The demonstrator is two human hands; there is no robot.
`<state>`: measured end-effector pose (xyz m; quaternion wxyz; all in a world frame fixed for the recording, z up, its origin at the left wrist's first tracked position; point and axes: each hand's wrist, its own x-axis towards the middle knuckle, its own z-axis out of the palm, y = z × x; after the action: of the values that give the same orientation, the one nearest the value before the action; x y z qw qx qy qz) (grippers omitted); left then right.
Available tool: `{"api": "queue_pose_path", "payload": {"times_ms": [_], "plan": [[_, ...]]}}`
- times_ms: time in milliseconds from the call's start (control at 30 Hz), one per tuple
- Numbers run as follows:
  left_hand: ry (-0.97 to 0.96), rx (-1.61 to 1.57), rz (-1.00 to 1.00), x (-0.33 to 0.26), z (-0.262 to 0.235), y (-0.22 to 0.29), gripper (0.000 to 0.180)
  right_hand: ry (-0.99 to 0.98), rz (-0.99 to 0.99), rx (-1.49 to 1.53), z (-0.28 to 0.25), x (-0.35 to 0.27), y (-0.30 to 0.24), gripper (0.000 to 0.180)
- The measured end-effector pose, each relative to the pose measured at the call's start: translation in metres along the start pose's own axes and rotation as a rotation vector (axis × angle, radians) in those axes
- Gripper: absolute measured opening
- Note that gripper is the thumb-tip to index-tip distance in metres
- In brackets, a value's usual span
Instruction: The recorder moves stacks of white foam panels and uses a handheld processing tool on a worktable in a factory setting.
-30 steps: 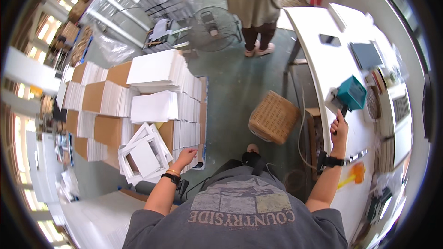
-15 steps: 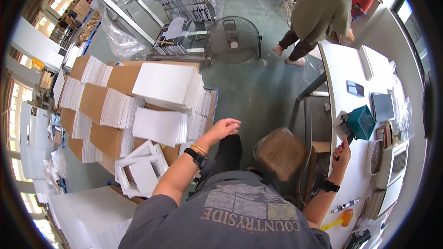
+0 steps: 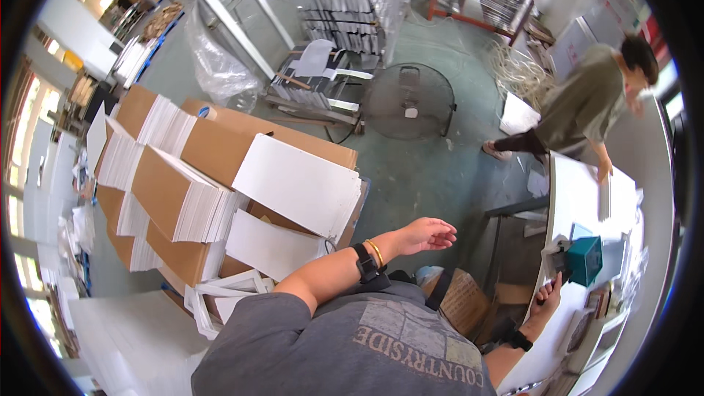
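Left hand: your left hand [image 3: 427, 235] hangs in the air above the floor, between the stacks and the table, fingers [image 3: 444, 229] loosely spread and holding nothing.
Right hand: your right hand [image 3: 546, 299] rests at the near edge of the white table [image 3: 579, 198], just below the teal tape dispenser [image 3: 584, 260]; you cannot tell from here whether its fingers are curled on the handle or only touching it.
Sheets: the white sheet stacks [image 3: 297, 185] lie on brown cardboard at your left, well apart from the table; white frame pieces [image 3: 220, 295] sit at their near corner.
Progress: nothing is in your free hand, so no sheet is picked; by the look of it, most stacks remain untouched.
Nearby: another person [image 3: 587, 103] leans over the table's far end; a floor fan [image 3: 409, 101] stands beyond.
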<state>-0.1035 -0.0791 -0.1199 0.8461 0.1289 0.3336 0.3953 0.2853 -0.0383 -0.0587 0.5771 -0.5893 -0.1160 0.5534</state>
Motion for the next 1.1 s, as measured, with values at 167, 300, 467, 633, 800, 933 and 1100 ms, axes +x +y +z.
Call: {"api": "queue_pose_path", "payload": {"times_ms": [167,300,467,633,800,933,1100], "plan": [[-0.027,-0.081,-0.021,0.02,-0.005,0.019,0.019,0.024,-0.013,-0.006,0.035,0.011,-0.007,0.031],[-0.078,-0.095,-0.062,0.058,-0.004,0.032,0.021,0.075,-0.007,0.061,0.029,0.022,-0.012,0.017],[0.073,-0.185,0.085,0.079,-0.032,0.076,0.019,-0.023,0.035,0.033,0.073,0.078,-0.015,0.012],[0.212,-0.136,0.083,0.125,-0.048,0.123,0.017,0.106,-0.027,0.003,0.078,0.132,-0.022,0.025],[0.353,-0.078,0.074,0.184,-0.035,0.167,0.015,0.141,-0.01,0.028,0.085,0.163,-0.046,0.026],[0.334,0.071,0.119,0.251,-0.007,0.215,0.013,0.178,0.024,0.013,0.067,0.192,-0.056,0.029],[0.283,0.426,0.165,0.335,0.019,0.275,0.015,0.258,-0.03,-0.015,0.06,0.2,-0.086,0.029]]}}
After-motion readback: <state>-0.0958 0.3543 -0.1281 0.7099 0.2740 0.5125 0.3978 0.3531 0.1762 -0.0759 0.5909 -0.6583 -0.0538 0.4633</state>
